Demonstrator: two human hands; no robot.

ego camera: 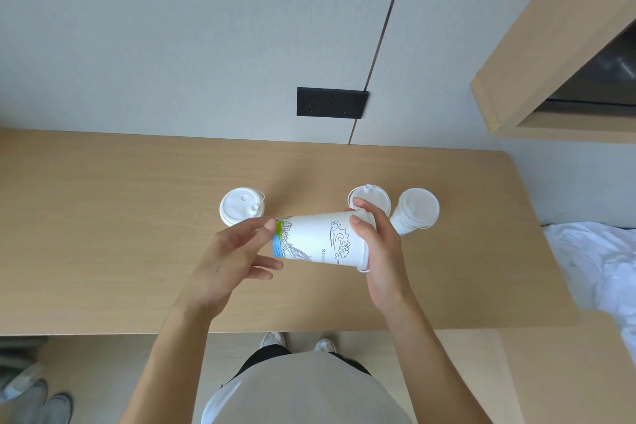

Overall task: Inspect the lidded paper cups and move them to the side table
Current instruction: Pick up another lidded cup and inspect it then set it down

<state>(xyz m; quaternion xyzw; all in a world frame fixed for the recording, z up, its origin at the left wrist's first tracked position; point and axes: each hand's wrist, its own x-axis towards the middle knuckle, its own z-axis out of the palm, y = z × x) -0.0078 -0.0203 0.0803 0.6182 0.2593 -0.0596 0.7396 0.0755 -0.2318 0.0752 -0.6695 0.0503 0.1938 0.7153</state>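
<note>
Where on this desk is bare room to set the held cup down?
Bare wood left of the left cup, and between it and the middle cup. Crowded on the right: middle cup and right cup stand close.

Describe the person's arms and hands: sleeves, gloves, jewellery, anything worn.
Both forearms are bare up to the frame's lower edge, with no sleeve in view. The left hand and right hand wear no gloves; no rings, watch or bracelet show on the visible sides.
</note>
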